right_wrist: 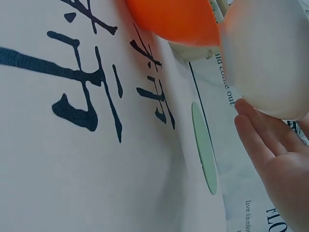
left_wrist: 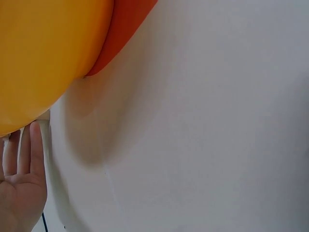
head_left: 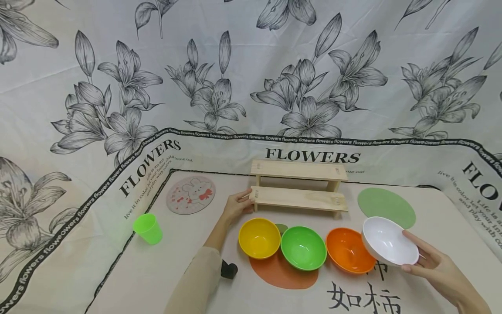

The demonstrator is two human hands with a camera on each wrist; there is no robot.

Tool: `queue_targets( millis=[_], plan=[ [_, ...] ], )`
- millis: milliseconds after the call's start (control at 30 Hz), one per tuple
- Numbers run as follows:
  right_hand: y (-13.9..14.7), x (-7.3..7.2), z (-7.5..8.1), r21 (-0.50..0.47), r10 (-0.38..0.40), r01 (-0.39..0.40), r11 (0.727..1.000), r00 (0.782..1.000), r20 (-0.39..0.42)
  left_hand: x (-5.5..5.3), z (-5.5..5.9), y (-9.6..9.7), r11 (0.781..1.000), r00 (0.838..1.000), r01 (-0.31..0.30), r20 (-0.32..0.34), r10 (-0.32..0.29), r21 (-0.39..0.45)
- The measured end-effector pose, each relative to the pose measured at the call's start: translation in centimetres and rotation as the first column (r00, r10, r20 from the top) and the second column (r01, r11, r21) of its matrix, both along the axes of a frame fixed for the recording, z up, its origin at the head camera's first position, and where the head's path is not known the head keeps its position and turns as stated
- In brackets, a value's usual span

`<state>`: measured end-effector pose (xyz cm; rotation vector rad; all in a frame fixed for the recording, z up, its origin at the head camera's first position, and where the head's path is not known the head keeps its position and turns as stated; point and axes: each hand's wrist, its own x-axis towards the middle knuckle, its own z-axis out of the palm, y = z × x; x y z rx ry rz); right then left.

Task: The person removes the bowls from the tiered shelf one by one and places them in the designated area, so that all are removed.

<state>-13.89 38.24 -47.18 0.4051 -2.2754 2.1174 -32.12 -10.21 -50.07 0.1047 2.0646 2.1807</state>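
Observation:
In the head view my right hand [head_left: 441,266] holds a white bowl [head_left: 390,242] by its right side, thumb at the near rim and fingers on the far side. The white bowl is tilted and overlaps the right rim of an orange bowl [head_left: 349,250]. Left of it stand a green bowl [head_left: 303,247] and a yellow bowl [head_left: 259,237], all in one row. My left hand [head_left: 237,207] grips the left end of a two-step wooden shelf [head_left: 298,197]. In the left wrist view, the yellow bowl [left_wrist: 43,58] hides the fingertips of the left hand [left_wrist: 21,183].
A light-green cup [head_left: 148,229] stands at the left. Behind it lies a round rabbit-patterned mat [head_left: 191,195]. A green round patch [head_left: 386,207] lies at the back right. Flower-printed cloth [head_left: 219,150] closes off the back and sides. Black characters [head_left: 364,298] mark the front of the tablecloth.

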Motion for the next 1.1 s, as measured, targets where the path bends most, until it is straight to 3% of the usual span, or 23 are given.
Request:
queue_targets(
  millis=[100, 167, 267, 367, 467, 600, 833, 1100],
  plan=[
    [0.4, 0.4, -0.5, 0.002, -0.014, 0.014, 1.000, 1.000, 0.026, 0.0, 0.0, 0.0, 1.000, 1.000, 0.000, 0.003, 0.000, 0.005],
    [0.7, 0.7, -0.6, 0.069, -0.054, 0.050, 0.996, 0.997, 0.062, 0.1, 0.0, 0.0, 1.000, 1.000, 0.001, 0.002, -0.001, 0.007],
    [1.1, 1.1, -0.5, 0.269, -0.148, 0.109, 0.957, 0.980, 0.132, 0.1, 0.0, 0.0, 1.000, 1.000, 0.001, -0.005, -0.001, 0.007],
    [1.5, 1.4, -0.5, 0.389, -0.205, 0.125, 0.913, 0.963, 0.172, 0.1, 0.1, 0.0, 1.000, 1.000, -0.003, -0.004, 0.003, 0.007],
    [1.8, 1.6, -0.9, 0.291, -0.185, 0.125, 0.949, 0.964, 0.189, 0.1, 0.0, 0.1, 1.000, 1.000, -0.007, 0.000, 0.007, 0.004],
    [2.3, 1.8, -1.7, 0.221, -0.159, 0.121, 0.968, 0.974, 0.163, 0.2, 0.0, 0.0, 1.000, 1.000, -0.012, 0.003, 0.012, 0.000],
    [3.0, 1.8, -2.6, 0.476, -0.230, 0.132, 0.869, 0.961, 0.154, 0.1, 0.0, 0.0, 1.000, 1.000, 0.001, -0.010, -0.001, 0.002],
    [3.2, 2.1, -2.9, 0.454, -0.215, 0.111, 0.884, 0.959, 0.184, 0.1, 0.0, 0.0, 1.000, 1.000, 0.000, -0.004, 0.000, 0.005]
  ],
)
